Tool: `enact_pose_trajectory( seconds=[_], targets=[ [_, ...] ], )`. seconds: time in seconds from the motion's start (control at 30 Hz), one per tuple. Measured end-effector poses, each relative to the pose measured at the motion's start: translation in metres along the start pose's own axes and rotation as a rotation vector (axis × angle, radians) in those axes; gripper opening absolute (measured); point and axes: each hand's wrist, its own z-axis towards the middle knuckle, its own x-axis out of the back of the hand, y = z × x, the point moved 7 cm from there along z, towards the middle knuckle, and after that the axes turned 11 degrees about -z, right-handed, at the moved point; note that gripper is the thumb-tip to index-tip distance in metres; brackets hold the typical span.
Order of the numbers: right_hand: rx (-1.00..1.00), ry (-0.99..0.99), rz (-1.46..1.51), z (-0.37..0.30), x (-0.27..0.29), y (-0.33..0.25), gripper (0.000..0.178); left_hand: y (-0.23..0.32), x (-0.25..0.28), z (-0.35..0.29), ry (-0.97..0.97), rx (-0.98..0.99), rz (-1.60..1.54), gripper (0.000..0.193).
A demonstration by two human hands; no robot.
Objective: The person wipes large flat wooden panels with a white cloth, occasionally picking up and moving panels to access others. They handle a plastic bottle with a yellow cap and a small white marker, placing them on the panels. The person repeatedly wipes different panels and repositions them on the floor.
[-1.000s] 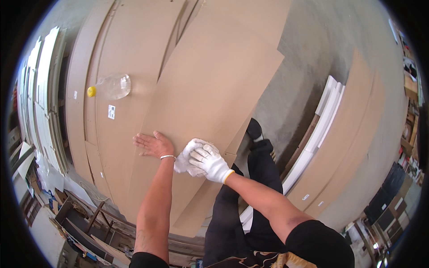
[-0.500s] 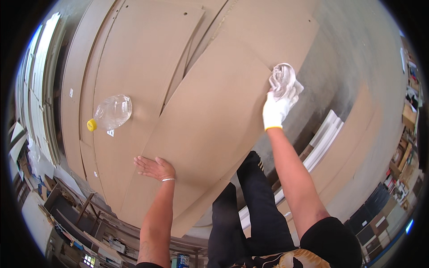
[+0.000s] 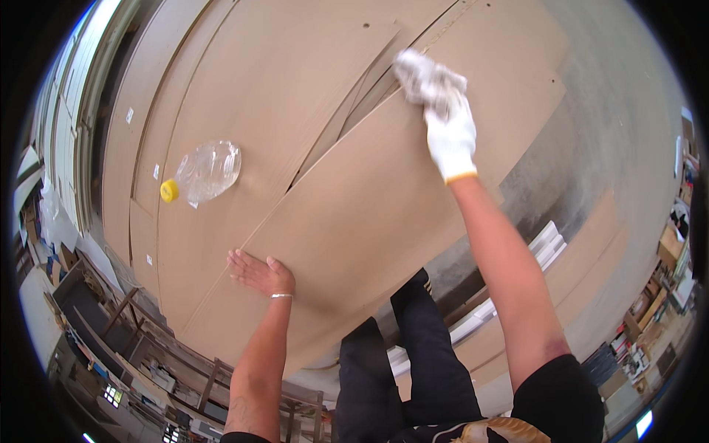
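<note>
My right hand [image 3: 450,136], in a white knit glove with a yellow cuff, is closed on a crumpled whitish rag [image 3: 428,80]. The rag lies at the far edge of a brown flat panel [image 3: 354,207] and is slightly blurred. My bare left hand [image 3: 263,275] rests flat on the near left part of the same panel, fingers stretched out, a light band round its wrist. Beyond that hand, a clear plastic bottle [image 3: 210,171] with a yellow cap lies on its side on a neighbouring brown panel [image 3: 281,81].
White boards [image 3: 77,111] are stacked along the left. On the right, white strips [image 3: 546,245] lie on the floor beside another brown board [image 3: 583,273]. A metal frame [image 3: 210,384] stands at the lower left. Assorted boxes and offcuts [image 3: 668,247] line the far right.
My right hand has swept the rag away from me and to the left, from the panel's right edge to its far edge. My left hand stays pressed on the panel. The view has shifted slightly.
</note>
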Motion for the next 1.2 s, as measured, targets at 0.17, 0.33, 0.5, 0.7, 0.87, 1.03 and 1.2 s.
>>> enact_pose_trajectory(
  seconds=[0.17,0.33,0.5,0.7,0.87,1.03,1.2],
  targets=[
    [0.418,0.056,-0.139,0.010,-0.011,-0.041,0.061,0.001,0.003,-0.001,-0.002,-0.007,-0.054,0.088],
    [0.069,-0.007,0.628,-0.035,-0.028,-0.017,0.066,0.001,0.004,0.000,-0.046,0.012,-0.107,0.093],
    [0.988,0.006,-0.440,-0.179,-0.118,-0.150,0.055,0.001,0.005,0.000,-0.091,0.039,-0.100,0.095],
    [1.114,-0.181,-0.260,-0.222,-0.103,-0.201,0.058,-0.025,0.002,-0.015,-0.135,0.049,-0.310,0.093],
    [0.238,-0.106,0.360,-0.163,-0.106,-0.089,0.045,-0.199,0.020,-0.124,-0.074,0.555,-0.366,0.091],
    [0.707,-0.305,-0.144,-0.323,-0.205,-0.192,0.057,-0.388,0.065,-0.256,0.040,0.764,-0.338,0.093],
    [1.368,-0.260,-0.124,-0.503,-0.288,-0.344,0.070,-0.419,0.051,-0.267,-0.143,0.583,-0.386,0.116]
  ],
)
